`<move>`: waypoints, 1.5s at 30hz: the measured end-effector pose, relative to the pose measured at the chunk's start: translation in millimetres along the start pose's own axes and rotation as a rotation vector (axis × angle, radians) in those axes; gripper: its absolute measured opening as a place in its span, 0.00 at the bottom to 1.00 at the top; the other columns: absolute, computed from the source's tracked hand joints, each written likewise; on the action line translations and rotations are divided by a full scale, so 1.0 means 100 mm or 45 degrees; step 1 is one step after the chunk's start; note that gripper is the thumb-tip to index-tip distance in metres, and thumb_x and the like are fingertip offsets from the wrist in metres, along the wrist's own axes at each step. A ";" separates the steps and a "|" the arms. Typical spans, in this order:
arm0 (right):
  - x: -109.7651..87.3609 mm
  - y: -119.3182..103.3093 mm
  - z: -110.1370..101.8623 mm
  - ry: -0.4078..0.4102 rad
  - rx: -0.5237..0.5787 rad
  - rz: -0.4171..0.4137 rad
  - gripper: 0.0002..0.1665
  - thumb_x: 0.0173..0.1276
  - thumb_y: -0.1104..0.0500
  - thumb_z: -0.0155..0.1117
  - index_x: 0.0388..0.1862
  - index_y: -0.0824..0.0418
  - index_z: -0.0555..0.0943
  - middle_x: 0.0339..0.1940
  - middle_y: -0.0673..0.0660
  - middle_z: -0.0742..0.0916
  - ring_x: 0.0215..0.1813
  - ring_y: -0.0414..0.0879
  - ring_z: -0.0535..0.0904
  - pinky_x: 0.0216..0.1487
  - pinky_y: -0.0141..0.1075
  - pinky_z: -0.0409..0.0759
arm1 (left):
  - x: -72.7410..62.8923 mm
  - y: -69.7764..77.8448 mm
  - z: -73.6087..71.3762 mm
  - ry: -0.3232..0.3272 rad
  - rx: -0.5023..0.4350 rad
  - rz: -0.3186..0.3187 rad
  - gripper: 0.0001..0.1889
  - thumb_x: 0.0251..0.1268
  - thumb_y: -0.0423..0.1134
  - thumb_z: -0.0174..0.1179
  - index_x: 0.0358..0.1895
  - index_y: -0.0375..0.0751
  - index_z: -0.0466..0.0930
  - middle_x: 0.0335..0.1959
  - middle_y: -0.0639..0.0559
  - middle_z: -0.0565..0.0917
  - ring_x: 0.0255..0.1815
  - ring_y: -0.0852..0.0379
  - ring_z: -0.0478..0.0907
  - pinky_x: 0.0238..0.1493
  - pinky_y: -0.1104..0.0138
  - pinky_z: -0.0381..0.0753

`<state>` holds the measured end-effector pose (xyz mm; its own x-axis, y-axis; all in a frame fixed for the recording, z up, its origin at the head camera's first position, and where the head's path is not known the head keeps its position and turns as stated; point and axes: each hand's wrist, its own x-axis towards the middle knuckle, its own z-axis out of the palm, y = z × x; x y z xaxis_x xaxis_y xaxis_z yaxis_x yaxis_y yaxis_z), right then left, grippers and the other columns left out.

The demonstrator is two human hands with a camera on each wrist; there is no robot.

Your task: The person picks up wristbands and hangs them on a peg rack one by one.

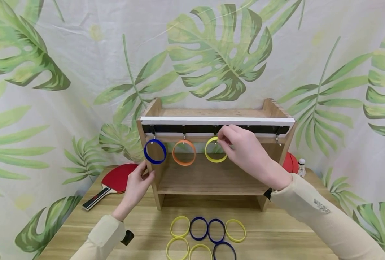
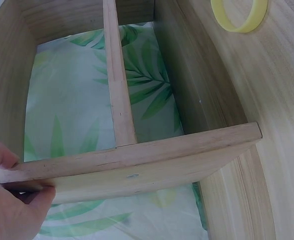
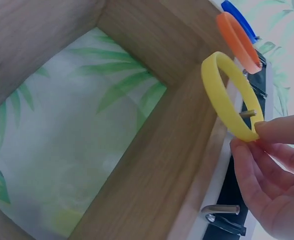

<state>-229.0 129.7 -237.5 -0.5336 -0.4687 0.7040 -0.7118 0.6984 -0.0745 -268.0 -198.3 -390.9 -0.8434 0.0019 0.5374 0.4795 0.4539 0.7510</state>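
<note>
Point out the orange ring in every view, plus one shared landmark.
Head: near the middle, the orange ring hangs between a blue ring and a yellow ring.
Left wrist: not in it.
Right wrist: upper right, between those same two rings.
Shared landmark: the wooden shelf, in all three views.

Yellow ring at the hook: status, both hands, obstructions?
Left hand gripping shelf side. Right hand pinching yellow ring. Hook tip showing within ring's loop. No obstruction visible there.
</note>
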 end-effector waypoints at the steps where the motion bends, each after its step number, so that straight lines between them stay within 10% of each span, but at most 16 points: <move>1: 0.00 0.00 0.01 -0.001 -0.018 -0.007 0.04 0.64 0.67 0.68 0.35 0.61 0.80 0.31 0.54 0.83 0.33 0.43 0.78 0.34 0.34 0.81 | -0.01 0.04 0.00 0.001 0.001 0.005 0.22 0.66 0.22 0.56 0.63 0.32 0.76 0.55 0.36 0.84 0.59 0.42 0.79 0.49 0.70 0.83; 10: -0.01 0.00 0.07 0.012 -0.109 -0.053 0.04 0.65 0.67 0.66 0.33 0.61 0.80 0.30 0.53 0.83 0.31 0.43 0.76 0.32 0.33 0.79 | -0.05 0.36 -0.07 -0.020 0.026 -0.006 0.18 0.65 0.21 0.55 0.58 0.25 0.76 0.53 0.32 0.84 0.58 0.39 0.80 0.48 0.70 0.83; 20: -0.21 -0.07 -0.04 0.075 -0.113 -0.078 0.06 0.62 0.66 0.70 0.37 0.63 0.82 0.35 0.55 0.86 0.34 0.44 0.82 0.35 0.36 0.83 | -0.05 0.32 -0.08 -0.017 0.017 0.005 0.21 0.65 0.21 0.55 0.62 0.26 0.75 0.55 0.32 0.83 0.58 0.39 0.80 0.47 0.69 0.84; 28: -0.76 -0.08 0.06 0.063 -0.049 -0.077 0.12 0.54 0.68 0.75 0.36 0.61 0.82 0.32 0.51 0.86 0.33 0.39 0.82 0.34 0.30 0.84 | -0.02 0.04 -0.02 0.002 0.049 -0.027 0.20 0.68 0.24 0.55 0.62 0.33 0.76 0.55 0.35 0.84 0.58 0.43 0.81 0.46 0.77 0.81; 39: -1.91 0.24 0.89 -0.303 0.089 0.161 0.14 0.52 0.69 0.74 0.28 0.57 0.76 0.25 0.48 0.80 0.27 0.38 0.79 0.25 0.23 0.76 | -0.05 0.37 -0.09 -0.045 0.002 -0.027 0.20 0.66 0.22 0.55 0.61 0.26 0.75 0.56 0.31 0.82 0.60 0.37 0.79 0.51 0.62 0.85; 45: -2.21 0.39 1.13 -0.448 0.107 0.285 0.14 0.51 0.67 0.74 0.24 0.56 0.75 0.21 0.45 0.77 0.25 0.30 0.68 0.22 0.23 0.68 | -0.01 0.01 -0.02 -0.038 -0.021 -0.035 0.22 0.67 0.25 0.56 0.65 0.33 0.74 0.59 0.34 0.81 0.62 0.40 0.79 0.54 0.55 0.84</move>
<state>-190.2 199.0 -476.2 -0.7922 -0.4767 0.3811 -0.5877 0.7642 -0.2658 -266.6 -200.2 -389.9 -0.8631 0.0164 0.5048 0.4597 0.4396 0.7716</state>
